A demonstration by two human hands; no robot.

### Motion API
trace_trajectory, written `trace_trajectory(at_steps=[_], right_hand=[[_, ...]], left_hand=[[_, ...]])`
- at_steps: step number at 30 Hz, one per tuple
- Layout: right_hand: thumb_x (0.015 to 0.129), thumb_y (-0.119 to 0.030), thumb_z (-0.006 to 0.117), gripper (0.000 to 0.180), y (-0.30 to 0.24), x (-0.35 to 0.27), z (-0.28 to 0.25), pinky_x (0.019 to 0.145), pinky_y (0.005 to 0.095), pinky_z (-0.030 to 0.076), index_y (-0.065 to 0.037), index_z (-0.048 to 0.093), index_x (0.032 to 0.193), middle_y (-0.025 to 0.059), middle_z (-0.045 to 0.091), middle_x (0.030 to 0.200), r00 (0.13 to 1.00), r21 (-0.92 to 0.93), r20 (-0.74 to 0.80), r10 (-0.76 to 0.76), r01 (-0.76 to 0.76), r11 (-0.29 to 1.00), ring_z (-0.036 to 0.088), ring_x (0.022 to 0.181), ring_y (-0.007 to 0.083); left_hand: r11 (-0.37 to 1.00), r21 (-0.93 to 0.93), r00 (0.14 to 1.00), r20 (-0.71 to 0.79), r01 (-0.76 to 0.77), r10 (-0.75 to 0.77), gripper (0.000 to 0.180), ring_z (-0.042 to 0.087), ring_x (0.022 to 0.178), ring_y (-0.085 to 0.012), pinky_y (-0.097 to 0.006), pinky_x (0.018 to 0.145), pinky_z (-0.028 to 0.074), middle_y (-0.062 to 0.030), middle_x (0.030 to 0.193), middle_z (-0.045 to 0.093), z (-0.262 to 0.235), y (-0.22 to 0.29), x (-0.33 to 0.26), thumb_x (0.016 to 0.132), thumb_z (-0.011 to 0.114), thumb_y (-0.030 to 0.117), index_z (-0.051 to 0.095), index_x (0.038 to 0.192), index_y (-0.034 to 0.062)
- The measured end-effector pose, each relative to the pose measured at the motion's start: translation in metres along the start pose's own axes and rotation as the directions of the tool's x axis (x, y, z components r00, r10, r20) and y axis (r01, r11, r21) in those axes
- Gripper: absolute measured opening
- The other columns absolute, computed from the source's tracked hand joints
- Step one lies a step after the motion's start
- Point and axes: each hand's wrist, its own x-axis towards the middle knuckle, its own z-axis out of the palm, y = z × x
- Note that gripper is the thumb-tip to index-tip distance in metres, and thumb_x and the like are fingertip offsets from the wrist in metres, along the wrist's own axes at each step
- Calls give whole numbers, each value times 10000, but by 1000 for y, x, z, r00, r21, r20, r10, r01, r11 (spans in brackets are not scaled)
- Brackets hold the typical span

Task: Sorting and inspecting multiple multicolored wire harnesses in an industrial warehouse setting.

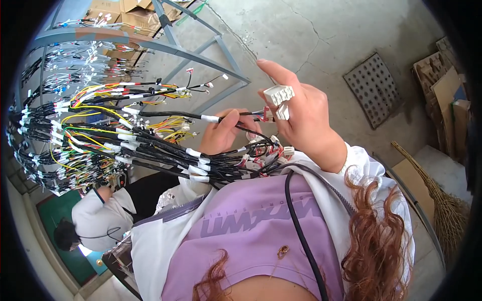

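Head view: left fisheye of worn pair, facing down past purple shirt (256,241); right hand (307,114) near, floor (334,45) farther.

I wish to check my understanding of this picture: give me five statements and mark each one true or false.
1. The right hand holds white connectors. True.
2. The left hand holds a cardboard box. False: it holds a black cable.
3. The broom is on the picture's left side. False: it is on the right.
4. A perforated panel lies on the floor. True.
5. The person's shirt is green. False: it is purple.
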Motion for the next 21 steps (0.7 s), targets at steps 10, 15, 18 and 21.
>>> trace_trajectory(at_steps=[10, 15, 18, 21], right_hand=[[635, -320, 718, 595, -3, 2, -5, 447, 319, 414, -59, 465, 1107, 29, 572, 595, 997, 25, 73, 17, -19, 1000, 540, 478, 233], [792, -242, 601, 365, -10, 6, -8, 495, 330, 434, -62, 488, 1088, 77, 584, 626, 912, 90, 257, 321, -353, 931, 559, 519, 263], [879, -236, 493, 258, -6, 8, -10, 446, 246, 365, -56, 544, 1057, -5, 517, 586, 879, 369, 299, 372, -466, 804, 484, 481, 106], [899, -289, 460, 295, -7, 8, -12, 403, 202, 281, -46, 563, 1033, -72, 408, 505, 842, 480, 337, 421, -539, 692, 364, 419, 37]], left_hand=[[999, 31, 999, -32, 41, -40, 424, 561, 750, -216, -318, 678, 433, -168, 790, 587, 1, 2, 3, 917, 392, 316, 536, 951, -81], [999, 28, 999, -24, 38, -38, 409, 562, 739, -210, -311, 669, 437, -170, 788, 589, -1, 2, 1, 915, 393, 300, 538, 946, -80], [998, 33, 998, -11, 61, -61, 398, 557, 721, -200, -304, 670, 437, -173, 783, 591, 2, 8, 1, 910, 394, 287, 548, 926, -80], [997, 25, 995, -56, 78, -77, 399, 549, 701, -192, -295, 655, 439, -177, 783, 591, 6, 9, 0, 908, 391, 284, 558, 893, -79]])
